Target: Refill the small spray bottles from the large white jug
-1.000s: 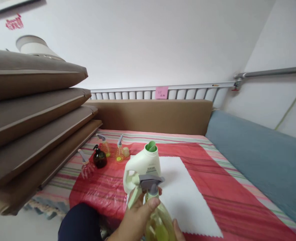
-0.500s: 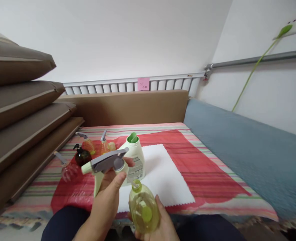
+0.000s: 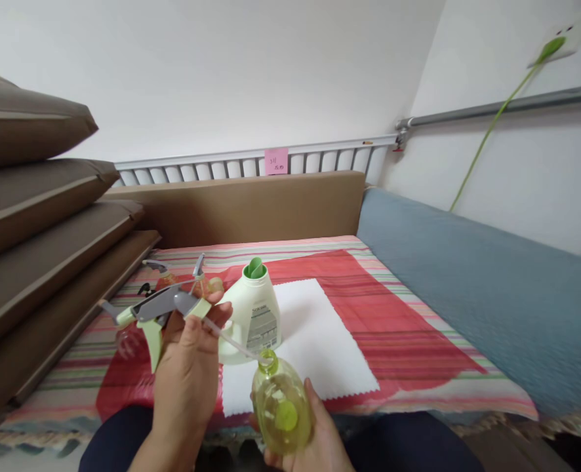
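Observation:
My left hand (image 3: 192, 354) is closed on a grey and pale green spray trigger head (image 3: 165, 308), tilted sideways. From its collar a thin clear dip tube (image 3: 234, 344) slants down, its lower end at the open neck of a yellow-green transparent bottle (image 3: 283, 410). That bottle is gripped from below and the side by my right hand (image 3: 320, 432). Just behind stands a pale green detergent jug (image 3: 256, 314) with a handle, a printed back label and a green spout insert (image 3: 255, 267), uncapped.
Several other bottles stand at the left, among them a pink one (image 3: 129, 337) and an orange one (image 3: 165, 278), partly hidden. A white sheet (image 3: 315, 328) lies over red plastic film (image 3: 369, 314) on a striped cloth. Brown cushions (image 3: 49, 236) are stacked at left; a blue bolster (image 3: 458, 282) lines the right.
My left hand has drawn the spray head up and left, away from the bottle, exposing more of the dip tube. My right hand and the bottle have barely moved.

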`<state>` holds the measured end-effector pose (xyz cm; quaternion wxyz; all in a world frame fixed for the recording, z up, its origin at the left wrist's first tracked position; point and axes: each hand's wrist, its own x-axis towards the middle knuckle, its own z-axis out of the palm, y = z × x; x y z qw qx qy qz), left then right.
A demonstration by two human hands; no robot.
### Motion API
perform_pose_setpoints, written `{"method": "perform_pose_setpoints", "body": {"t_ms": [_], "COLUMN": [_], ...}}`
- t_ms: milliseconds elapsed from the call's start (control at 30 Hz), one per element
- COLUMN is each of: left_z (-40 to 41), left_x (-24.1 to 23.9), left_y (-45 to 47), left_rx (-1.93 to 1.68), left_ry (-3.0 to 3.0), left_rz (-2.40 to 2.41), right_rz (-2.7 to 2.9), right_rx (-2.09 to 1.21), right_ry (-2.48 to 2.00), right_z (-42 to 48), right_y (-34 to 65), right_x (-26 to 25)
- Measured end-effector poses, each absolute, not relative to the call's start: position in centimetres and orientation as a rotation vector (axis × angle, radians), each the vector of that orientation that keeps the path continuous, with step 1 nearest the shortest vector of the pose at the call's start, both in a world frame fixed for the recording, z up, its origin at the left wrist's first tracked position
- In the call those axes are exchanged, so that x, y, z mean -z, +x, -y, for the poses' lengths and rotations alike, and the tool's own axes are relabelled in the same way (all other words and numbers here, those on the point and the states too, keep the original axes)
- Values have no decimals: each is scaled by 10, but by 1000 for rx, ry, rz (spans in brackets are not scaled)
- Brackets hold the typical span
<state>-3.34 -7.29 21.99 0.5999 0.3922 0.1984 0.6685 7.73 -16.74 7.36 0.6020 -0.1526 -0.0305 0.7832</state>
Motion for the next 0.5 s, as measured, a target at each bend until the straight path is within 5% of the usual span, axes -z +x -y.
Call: {"method": "perform_pose_setpoints", "body": {"t_ms": [500], "left_z": [31], "left_x": [-218], "left_y": [-84], "left_rx": [-1614], "left_ry": [579], "left_rz": [-600], "right_rz": [170], "right_rx": [-1753], "right_ry": [-412], "right_z": [158], "right_y": [108], "right_x": [-72]}}
